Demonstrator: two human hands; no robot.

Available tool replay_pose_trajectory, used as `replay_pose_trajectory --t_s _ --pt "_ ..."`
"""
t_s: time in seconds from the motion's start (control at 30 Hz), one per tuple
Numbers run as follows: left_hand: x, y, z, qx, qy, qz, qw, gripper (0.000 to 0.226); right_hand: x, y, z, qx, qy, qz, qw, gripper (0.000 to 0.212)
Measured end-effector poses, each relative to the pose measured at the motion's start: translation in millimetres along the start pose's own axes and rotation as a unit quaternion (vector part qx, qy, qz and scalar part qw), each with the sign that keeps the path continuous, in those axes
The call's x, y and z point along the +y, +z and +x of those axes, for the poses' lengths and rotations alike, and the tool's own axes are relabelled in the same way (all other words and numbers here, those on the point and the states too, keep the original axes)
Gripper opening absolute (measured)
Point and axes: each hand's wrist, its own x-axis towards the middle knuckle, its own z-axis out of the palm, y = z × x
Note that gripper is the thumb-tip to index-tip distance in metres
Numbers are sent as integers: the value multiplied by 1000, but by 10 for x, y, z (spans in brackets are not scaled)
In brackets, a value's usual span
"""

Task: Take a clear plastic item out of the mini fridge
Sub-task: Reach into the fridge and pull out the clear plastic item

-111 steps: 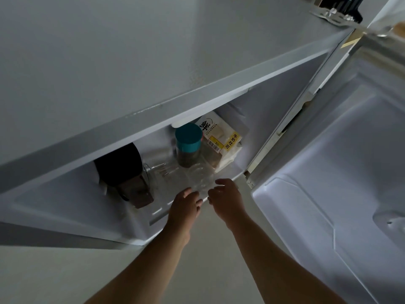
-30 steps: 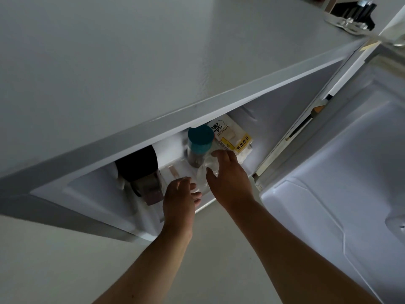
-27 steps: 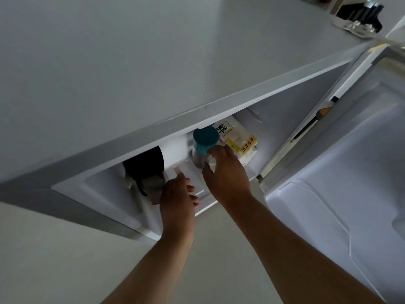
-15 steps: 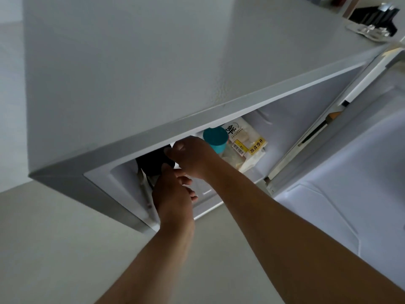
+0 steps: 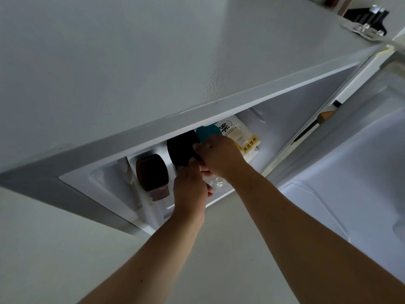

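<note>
Reaches down into an open mini fridge (image 5: 153, 62) with both bare hands. At the left of the shelf, a brown-lidded jar (image 5: 151, 172), far less hidden than half a second ago. Just beside it, a black round container (image 5: 182, 145). Holds the left hand (image 5: 190, 189) deeper inside than a second ago, fingers stretched forward to the black container's lower edge, tips hidden; cannot tell whether that grip is spread or pinching. Next, a teal lid (image 5: 207, 131), partly covered by knuckles. Leaves the clear plastic item (image 5: 215, 183) low on the shelf near the front lip, between the left hand and the right wrist, out of sight half a second ago; cannot tell whether touched. Has carried the right hand (image 5: 218, 156), a second ago laid over that item, across to the black container's rim, fingers curled; cannot tell the thing closed on. Farther right, a bread packet (image 5: 238, 137) with printed characters, then the door (image 5: 350, 172) swung wide.
</note>
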Motion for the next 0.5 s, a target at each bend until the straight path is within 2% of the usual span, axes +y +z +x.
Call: replay_pose_trajectory --t_s 0.07,0.13,0.23,0.27,0.4,0.5 --pt "-99 -1 61 -9 -15 7 1000 47 52 30 77 6 14 -36 999 31" --pt "-191 -30 114 -16 -32 -1 999 46 65 104 144 0 12 -116 993 33" --pt "-327 -80 208 -7 -48 -8 999 51 89 249 175 14 -43 -319 947 29" --pt "-369 -101 228 -3 -57 -2 998 54 106 295 183 13 -49 -343 938 25" --pt "-541 -156 280 7 -93 29 995 55 154 404 196 -13 -35 -370 928 16" --pt "-632 -207 296 6 -94 66 993 39 194 453 92 36 -57 -344 937 19"
